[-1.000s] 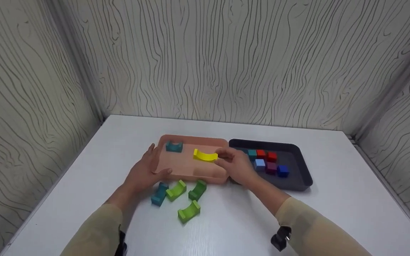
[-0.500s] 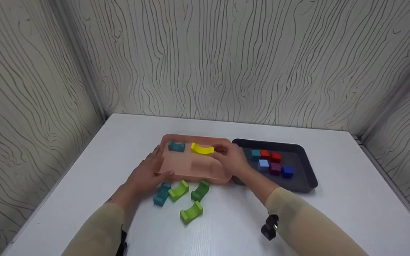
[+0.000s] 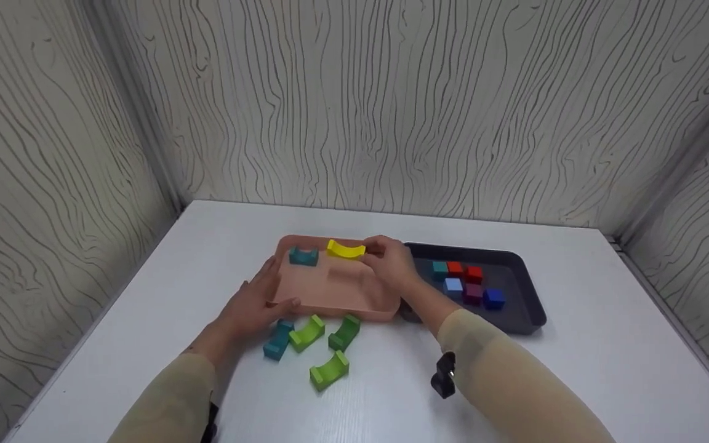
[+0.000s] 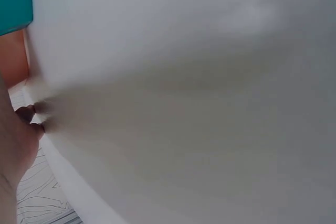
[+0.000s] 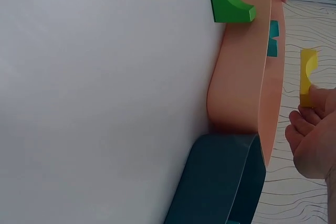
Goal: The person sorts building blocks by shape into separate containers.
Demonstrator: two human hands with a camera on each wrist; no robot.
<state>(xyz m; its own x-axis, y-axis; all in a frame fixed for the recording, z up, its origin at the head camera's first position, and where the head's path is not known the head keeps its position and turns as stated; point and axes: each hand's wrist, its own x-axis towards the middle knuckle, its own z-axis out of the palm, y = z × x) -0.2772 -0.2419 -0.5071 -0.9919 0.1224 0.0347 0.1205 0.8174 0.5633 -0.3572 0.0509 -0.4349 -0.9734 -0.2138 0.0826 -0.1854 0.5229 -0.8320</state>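
Observation:
My right hand pinches one end of a yellow arch-shaped block between thumb and fingers. In the right wrist view the yellow block is raised above the pink tray's wall. My left hand rests along the left end of the pink tray, thumb over its front rim and fingers straight. Inside that tray, at the back left, a teal arch block stands with its hollow up. In front of the tray lie a teal arch block, a dark green one and two light green ones.
A dark tray adjoins the pink one on its right and holds several small cubes, among them a light blue cube and a blue cube. Patterned panels enclose the white table at the back and sides.
My right hand has carried the yellow block toward the back of the pink tray and slightly left. My left hand keeps its place at the tray's end.

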